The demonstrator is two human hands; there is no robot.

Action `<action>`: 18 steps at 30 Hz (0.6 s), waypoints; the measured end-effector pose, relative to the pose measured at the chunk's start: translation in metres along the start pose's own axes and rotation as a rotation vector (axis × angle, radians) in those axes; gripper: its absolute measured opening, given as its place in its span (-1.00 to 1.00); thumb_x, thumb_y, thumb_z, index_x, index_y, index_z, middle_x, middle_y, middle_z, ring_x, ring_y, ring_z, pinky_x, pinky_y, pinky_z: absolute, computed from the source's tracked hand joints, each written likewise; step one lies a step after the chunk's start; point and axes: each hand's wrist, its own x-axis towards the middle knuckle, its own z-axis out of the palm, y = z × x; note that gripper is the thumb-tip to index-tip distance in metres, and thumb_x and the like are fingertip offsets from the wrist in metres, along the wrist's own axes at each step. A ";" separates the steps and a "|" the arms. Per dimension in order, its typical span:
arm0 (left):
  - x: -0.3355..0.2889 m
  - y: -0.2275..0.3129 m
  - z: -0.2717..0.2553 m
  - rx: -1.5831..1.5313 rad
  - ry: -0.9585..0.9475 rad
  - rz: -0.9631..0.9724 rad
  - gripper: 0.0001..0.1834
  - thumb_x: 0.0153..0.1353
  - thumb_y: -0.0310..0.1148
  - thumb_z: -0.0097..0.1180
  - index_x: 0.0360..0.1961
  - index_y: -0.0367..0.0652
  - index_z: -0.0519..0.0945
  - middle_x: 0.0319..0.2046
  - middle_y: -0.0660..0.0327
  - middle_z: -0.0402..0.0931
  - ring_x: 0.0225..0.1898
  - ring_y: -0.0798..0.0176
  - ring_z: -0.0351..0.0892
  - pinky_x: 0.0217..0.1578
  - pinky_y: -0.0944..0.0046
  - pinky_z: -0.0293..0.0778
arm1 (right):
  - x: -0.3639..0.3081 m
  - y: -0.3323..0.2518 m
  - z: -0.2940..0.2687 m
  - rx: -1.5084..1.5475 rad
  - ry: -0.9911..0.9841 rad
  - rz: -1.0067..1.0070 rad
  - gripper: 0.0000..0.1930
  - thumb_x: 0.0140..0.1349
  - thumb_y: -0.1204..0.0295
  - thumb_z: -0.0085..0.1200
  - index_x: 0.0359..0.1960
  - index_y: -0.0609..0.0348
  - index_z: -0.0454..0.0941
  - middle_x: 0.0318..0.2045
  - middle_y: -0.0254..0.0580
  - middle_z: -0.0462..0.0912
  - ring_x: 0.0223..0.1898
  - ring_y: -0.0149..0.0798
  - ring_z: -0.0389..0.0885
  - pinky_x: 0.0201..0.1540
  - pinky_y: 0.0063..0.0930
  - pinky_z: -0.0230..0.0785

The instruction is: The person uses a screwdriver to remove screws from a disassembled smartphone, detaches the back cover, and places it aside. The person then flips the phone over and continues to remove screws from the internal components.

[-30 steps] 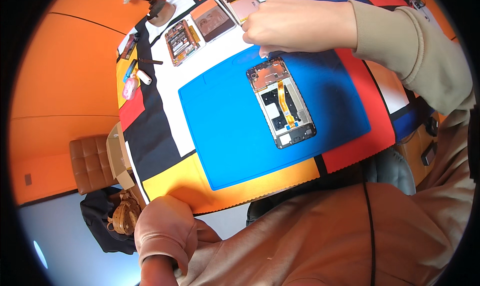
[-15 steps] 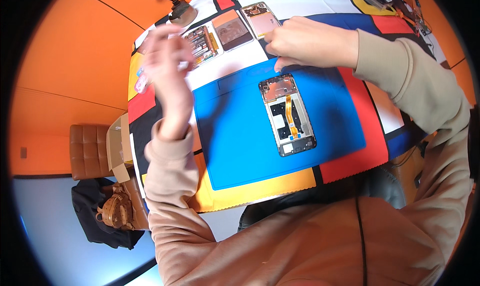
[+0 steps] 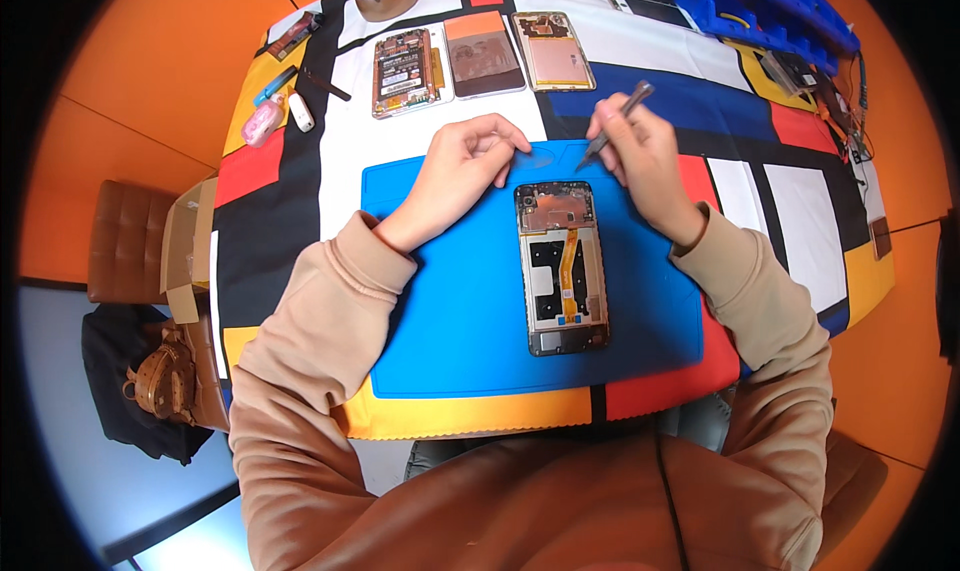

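On the blue mat (image 3: 450, 341) lies an opened smartphone (image 3: 566, 271), its inside facing up, with an orange ribbon cable (image 3: 570, 266) running down the middle. Beyond the phone's top right corner, my right hand (image 3: 640, 156) grips a slim dark grey screwdriver (image 3: 615, 123), its tip slanting down toward that corner without touching it. My left hand (image 3: 468, 166) hovers at the mat's far edge, left of the phone's top. Its fingers are curled with thumb and forefinger close together; whatever is between them is too small to tell.
Behind the mat stand an open phone body (image 3: 405, 71), a phone panel (image 3: 482, 56) and a phone back part (image 3: 553, 51) in a row. Pink and white small items (image 3: 264, 121) lie at left. At back right are a blue bin (image 3: 765, 16) and loose cables (image 3: 835, 106).
My left hand has come from the table's left side to the mat's far edge. My right hand has shifted right, and the screwdriver now shows in it. The view has shifted too.
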 end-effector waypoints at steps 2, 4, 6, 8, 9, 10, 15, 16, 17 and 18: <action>0.000 0.001 0.001 0.006 0.000 0.027 -0.82 0.32 -0.52 -0.08 -0.21 -0.32 0.59 -0.61 0.38 0.41 -0.56 0.57 0.32 -0.48 0.57 0.21 | 0.001 0.007 -0.006 -0.030 0.120 -0.070 -0.66 0.44 0.28 -0.08 -0.50 0.20 0.45 -0.67 -0.50 0.29 -0.60 -0.64 0.15 -0.55 -0.66 -0.03; -0.001 0.001 0.001 0.030 -0.003 0.008 -0.81 0.32 -0.52 -0.09 -0.20 -0.32 0.59 -0.61 0.38 0.42 -0.56 0.58 0.32 -0.48 0.57 0.23 | 0.003 0.015 -0.008 -0.085 0.176 -0.107 -0.65 0.44 0.27 -0.08 -0.50 0.20 0.45 -0.69 -0.51 0.27 -0.62 -0.63 0.12 -0.56 -0.64 -0.07; -0.001 0.001 0.000 0.064 -0.013 0.031 -0.80 0.33 -0.51 -0.09 -0.20 -0.32 0.59 -0.61 0.38 0.42 -0.56 0.58 0.32 -0.47 0.57 0.24 | 0.005 0.019 -0.010 -0.142 0.166 -0.053 -0.64 0.43 0.26 -0.07 -0.52 0.20 0.45 -0.71 -0.52 0.26 -0.63 -0.63 0.10 -0.57 -0.62 -0.09; 0.000 0.000 -0.001 0.100 -0.007 -0.002 -0.80 0.33 -0.51 -0.09 -0.19 -0.31 0.59 -0.61 0.38 0.42 -0.56 0.58 0.32 -0.46 0.57 0.24 | 0.006 0.021 -0.010 -0.176 0.146 -0.040 -0.64 0.43 0.25 -0.06 -0.52 0.20 0.46 -0.72 -0.52 0.25 -0.63 -0.63 0.10 -0.57 -0.62 -0.10; 0.000 0.000 -0.001 0.108 -0.009 0.005 -0.80 0.34 -0.50 -0.09 -0.19 -0.31 0.59 -0.62 0.39 0.41 -0.56 0.58 0.32 -0.46 0.57 0.24 | 0.005 0.021 -0.010 -0.140 0.108 -0.005 -0.64 0.43 0.24 -0.06 -0.50 0.19 0.47 -0.71 -0.52 0.26 -0.65 -0.63 0.11 -0.58 -0.64 -0.08; 0.000 0.001 -0.001 0.122 -0.011 0.005 -0.80 0.34 -0.50 -0.09 -0.18 -0.31 0.59 -0.61 0.38 0.42 -0.55 0.58 0.32 -0.45 0.57 0.24 | 0.005 0.020 -0.010 -0.116 0.101 -0.030 -0.65 0.44 0.23 -0.08 -0.48 0.17 0.47 -0.71 -0.51 0.27 -0.67 -0.63 0.11 -0.61 -0.66 -0.10; -0.003 0.007 0.005 0.276 -0.026 0.063 -0.80 0.31 -0.47 0.04 -0.08 -0.21 0.57 -0.45 0.43 0.45 -0.53 0.61 0.20 -0.49 0.55 0.18 | 0.002 0.011 -0.008 0.002 0.070 -0.106 -0.68 0.47 0.22 -0.13 -0.35 0.18 0.49 -0.67 -0.45 0.36 -0.71 -0.64 0.17 -0.64 -0.73 -0.04; -0.005 0.009 0.005 0.329 -0.031 0.084 -0.79 0.29 -0.46 0.08 -0.06 -0.19 0.57 -0.42 0.45 0.45 -0.54 0.61 0.17 -0.50 0.54 0.16 | 0.001 0.009 -0.006 0.031 0.079 -0.126 -0.68 0.47 0.22 -0.12 -0.34 0.19 0.51 -0.66 -0.43 0.39 -0.71 -0.65 0.18 -0.62 -0.74 -0.02; -0.005 0.010 0.006 0.361 -0.053 0.085 -0.76 0.21 -0.45 0.20 -0.07 -0.12 0.61 -0.39 0.47 0.45 -0.56 0.59 0.10 -0.53 0.52 0.12 | 0.000 0.009 -0.003 0.099 0.067 -0.126 -0.69 0.48 0.22 -0.16 -0.26 0.20 0.51 -0.60 -0.36 0.46 -0.73 -0.63 0.22 -0.62 -0.76 0.04; -0.006 0.011 0.007 0.412 -0.058 0.100 -0.76 0.20 -0.44 0.21 -0.09 -0.12 0.62 -0.39 0.46 0.46 -0.56 0.59 0.10 -0.53 0.52 0.11 | -0.002 0.008 0.000 0.092 0.018 -0.105 -0.69 0.48 0.22 -0.16 -0.24 0.19 0.51 -0.57 -0.35 0.48 -0.72 -0.63 0.24 -0.62 -0.77 0.05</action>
